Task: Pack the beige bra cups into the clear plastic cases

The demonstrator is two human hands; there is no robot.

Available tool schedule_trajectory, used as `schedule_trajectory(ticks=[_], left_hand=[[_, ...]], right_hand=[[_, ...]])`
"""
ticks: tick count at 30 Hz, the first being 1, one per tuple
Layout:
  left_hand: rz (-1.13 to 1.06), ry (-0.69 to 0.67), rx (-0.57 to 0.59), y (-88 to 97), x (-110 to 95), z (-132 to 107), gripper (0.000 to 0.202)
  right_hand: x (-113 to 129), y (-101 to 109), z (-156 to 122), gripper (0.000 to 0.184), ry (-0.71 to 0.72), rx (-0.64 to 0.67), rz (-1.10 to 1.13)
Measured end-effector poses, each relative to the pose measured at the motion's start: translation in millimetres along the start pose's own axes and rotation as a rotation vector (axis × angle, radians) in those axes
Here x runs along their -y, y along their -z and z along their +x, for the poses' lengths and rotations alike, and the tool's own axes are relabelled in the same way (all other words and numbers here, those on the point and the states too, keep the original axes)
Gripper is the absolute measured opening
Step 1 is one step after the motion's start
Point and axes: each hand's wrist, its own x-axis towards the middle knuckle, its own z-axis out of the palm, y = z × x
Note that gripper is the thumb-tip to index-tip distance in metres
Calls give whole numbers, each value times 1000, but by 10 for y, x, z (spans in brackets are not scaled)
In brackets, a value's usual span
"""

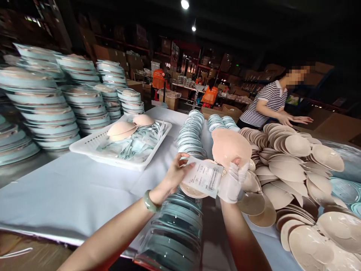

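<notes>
While both forearms extend over the pale-covered table (70, 199), the left hand (176, 173) pinches a printed packet (204, 176) between thumb and fingers. The gloved right hand (230, 186) is closed on a beige cup (229, 145) just beside the packet. Loose cups (286, 169) lie heaped at right; a white basket (141, 165) stands left. Beyond, a person in a striped shirt (261, 105) leans near dim shelving (208, 62).

Print on the white rectangular paper slip (203, 176) is too small to read. The slip partly hides a beige rounded cup (194, 191); the blurred white-gloved right hand (231, 183) covers the lower edge of a smooth peach cup (229, 146). The left edge crops pale-blue stacked packs (15, 145); the bottom edge, glossy beige cups (307, 246).
</notes>
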Motion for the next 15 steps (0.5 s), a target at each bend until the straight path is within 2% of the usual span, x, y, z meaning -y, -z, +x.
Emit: schedule_trajectory(ticks=[1,2,3,6,7,8,10,11,13,14,15], left_hand=[[-52,45,0,16,-52,-33,62],[-87,60,-3,36,-106,-60,68],[-113,53,-7,61,-161,-79,72],[-165,-9,-3,153,-307,-100,76],[-170,-24,11,179,-346,-107,75],[-169,-25,31,197,-380,-119,74],[-167,-5,79,216,-435,-169,68],[-170,19,129,226,-452,-205,69],[-168,50,290,281,-447,-288,81],[-126,24,355,334,-411,-327,89],[-34,-31,372,404,-347,-360,93]], right_hand=[[60,2,-15,59,-10,-45,15],[131,29,-23,55,39,-17,27],[209,76,-27,51,164,96,26],[417,266,-35,53,711,624,-26],[456,313,-45,57,837,723,-50],[473,341,-62,63,889,748,-88],[431,344,-107,67,798,662,-167],[376,329,-130,61,716,596,-197],[232,300,-175,47,558,475,-227],[159,296,-196,43,485,438,-210],[97,299,-219,41,426,423,-186]])
